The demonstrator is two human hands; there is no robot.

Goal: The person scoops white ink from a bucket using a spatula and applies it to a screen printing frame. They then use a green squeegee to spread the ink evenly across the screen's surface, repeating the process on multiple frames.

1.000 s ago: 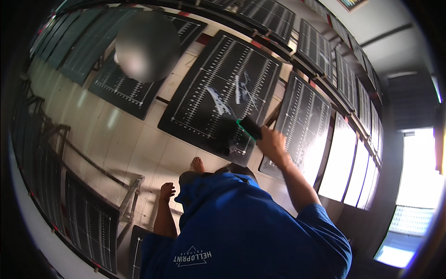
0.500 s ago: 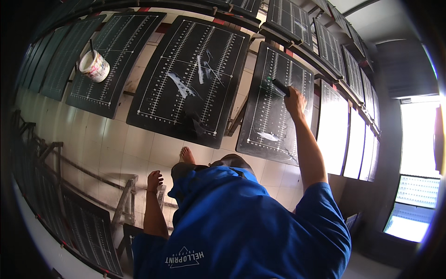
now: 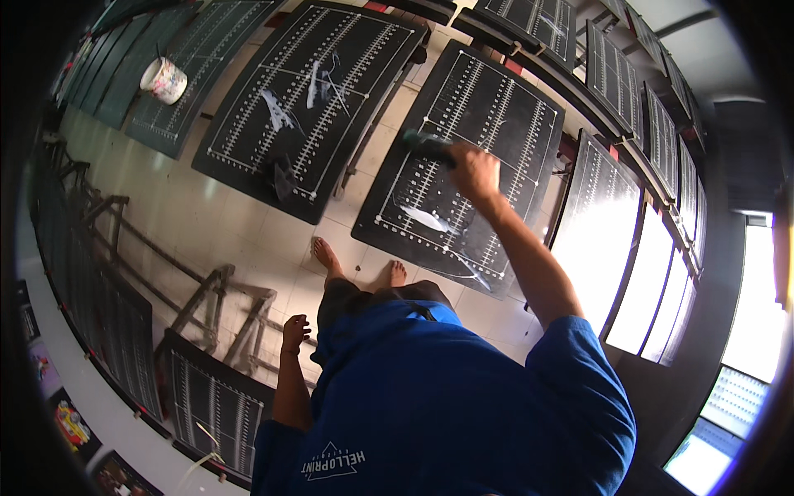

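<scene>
My right hand [image 3: 475,172] is closed around a dark-handled tool with a greenish end [image 3: 428,147]; blur hides its exact kind. It is over the left side of a black board [image 3: 488,124] printed with white scales and frame lines. I cannot tell whether the tool's end touches the surface. Closer to me on that board lies a white smear [image 3: 428,219], with a fainter streak near its front corner. My left hand [image 3: 295,333] hangs low at my side, fingers loosely bent and apart, with nothing in it.
Another black board [image 3: 240,124] to the left carries white smears [image 3: 277,112] and a crumpled dark scrap [image 3: 284,178]. A spattered white tub [image 3: 164,81] with a stick in it stands on the board beyond. Metal frames [image 3: 217,289] and further boards [image 3: 211,401] are behind on the left.
My right hand has swept left and slightly nearer across the board, carrying the tool to its left side. The whole view has shifted, and both of my feet now show.
</scene>
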